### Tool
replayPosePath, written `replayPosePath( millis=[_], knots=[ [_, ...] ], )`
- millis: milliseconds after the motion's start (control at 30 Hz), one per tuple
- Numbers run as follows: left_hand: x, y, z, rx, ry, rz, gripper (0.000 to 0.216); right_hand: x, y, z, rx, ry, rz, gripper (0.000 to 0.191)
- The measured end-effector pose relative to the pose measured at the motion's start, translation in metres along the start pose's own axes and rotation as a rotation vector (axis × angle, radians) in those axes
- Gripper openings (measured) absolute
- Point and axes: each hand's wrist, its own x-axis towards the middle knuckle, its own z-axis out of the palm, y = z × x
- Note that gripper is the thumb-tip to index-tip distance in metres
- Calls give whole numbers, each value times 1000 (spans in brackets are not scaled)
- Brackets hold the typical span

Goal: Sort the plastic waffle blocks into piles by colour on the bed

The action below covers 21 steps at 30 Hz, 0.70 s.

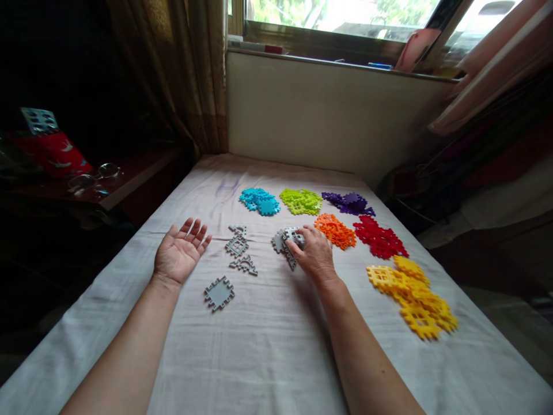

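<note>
My left hand [180, 251] lies palm up on the white sheet [268, 346], fingers spread, holding nothing. Just to its right are loose grey toothed tiles [237, 246], with a grey square tile [219, 293] nearer me. My right hand [315, 251] rests palm down with its fingers closed around a small cluster of grey tiles [286, 240].
Sorted heaps of tiles lie beyond and right: blue [259, 201], lime green [301, 201], purple [348, 203], orange [336, 230], red [380, 239], yellow [412, 295]. A dark side table [125, 184] with glasses [93, 177] stands left. A wall and window sill are behind.
</note>
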Motion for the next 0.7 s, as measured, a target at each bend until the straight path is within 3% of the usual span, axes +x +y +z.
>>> replayPosePath(
  millis=[133, 300, 367, 600, 700],
  knots=[
    [-1, 0, 1, 2, -1, 1, 29, -5, -30, -10, 38, -40, -82, 20],
    [-2, 0, 3, 4, 10, 2, 29, -27, -77, -10, -8, -421, -204, 24],
    [-3, 0, 3, 4, 11, 2, 31, -35, -86, -7, -52, -486, -257, 27],
    [-1, 0, 1, -1, -6, 1, 32, -40, -93, -2, -72, -529, -320, 19],
    [0, 0, 0, 0, -3, -1, 29, -30, -82, -9, 5, -428, -293, 18]
  ],
)
